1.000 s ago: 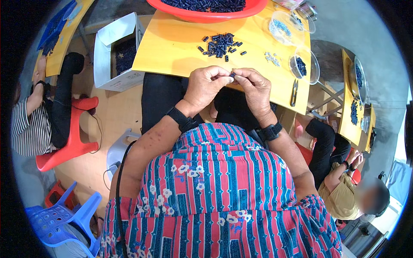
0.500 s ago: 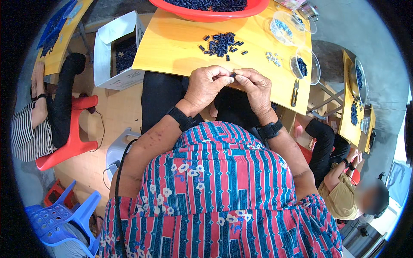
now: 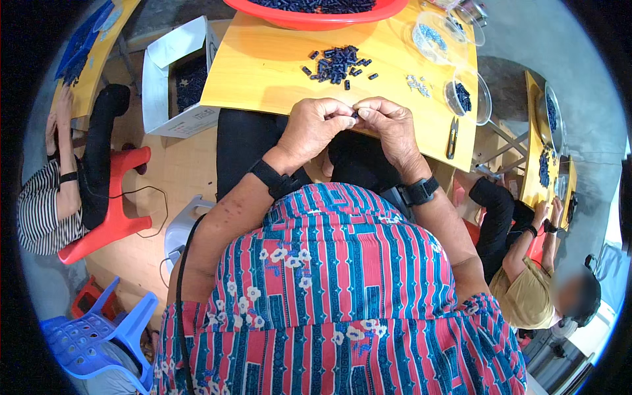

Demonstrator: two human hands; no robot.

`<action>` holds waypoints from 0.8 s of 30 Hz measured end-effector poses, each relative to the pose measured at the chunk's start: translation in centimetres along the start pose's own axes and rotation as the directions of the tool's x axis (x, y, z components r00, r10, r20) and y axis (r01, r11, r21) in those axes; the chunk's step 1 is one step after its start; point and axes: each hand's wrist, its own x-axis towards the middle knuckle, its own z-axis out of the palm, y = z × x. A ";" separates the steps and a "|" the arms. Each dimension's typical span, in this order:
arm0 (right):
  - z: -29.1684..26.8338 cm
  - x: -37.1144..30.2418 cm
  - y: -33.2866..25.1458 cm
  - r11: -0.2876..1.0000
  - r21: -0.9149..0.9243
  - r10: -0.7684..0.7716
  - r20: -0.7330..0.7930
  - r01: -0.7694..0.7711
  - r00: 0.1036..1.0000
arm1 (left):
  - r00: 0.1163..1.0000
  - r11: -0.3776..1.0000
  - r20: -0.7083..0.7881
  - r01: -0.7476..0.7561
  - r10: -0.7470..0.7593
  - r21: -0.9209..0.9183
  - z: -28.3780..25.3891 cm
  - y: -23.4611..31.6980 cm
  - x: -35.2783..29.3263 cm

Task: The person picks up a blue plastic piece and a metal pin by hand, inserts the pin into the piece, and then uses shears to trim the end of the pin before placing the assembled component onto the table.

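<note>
Comparing this moment with the earlier frame, we find our hands unmoved at the near edge of the yellow table (image 3: 263, 72); only the seated person in the striped shirt (image 3: 39, 210) on the left has shifted slightly. Our left hand (image 3: 316, 128) and right hand (image 3: 388, 125) meet fingertip to fingertip, both pinched closed on one small dark blue piece (image 3: 355, 114). That piece sits between the two thumbs, mostly hidden, so we cannot tell its shape. A loose pile of similar dark blue pieces (image 3: 337, 64) lies further up the table, below the red basin (image 3: 316, 16).
</note>
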 end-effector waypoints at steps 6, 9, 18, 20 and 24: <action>-0.2 0.0 0.0 0.997 0.048 0.053 0.028 -0.054 0.998 | 1.000 1.000 0.024 0.006 -0.007 0.030 -0.1 0.3 -0.1; -0.3 0.2 0.3 0.999 0.047 0.000 0.072 -0.004 0.997 | 1.000 0.999 -0.013 -0.012 0.011 -0.051 0.2 -0.4 0.1; -0.9 -0.4 0.1 0.997 0.075 0.022 0.007 -0.023 1.000 | 0.988 0.981 -0.060 -0.134 0.143 0.138 1.1 0.2 0.2; -1.4 -0.6 0.4 0.998 0.053 0.016 -0.005 -0.016 1.000 | 0.983 0.972 -0.052 -0.165 0.176 0.170 1.4 0.3 0.3; -1.0 -0.9 -1.2 0.999 -0.046 0.009 -0.134 -0.015 0.991 | 0.952 0.893 -0.033 -0.273 0.304 0.358 1.9 0.3 0.6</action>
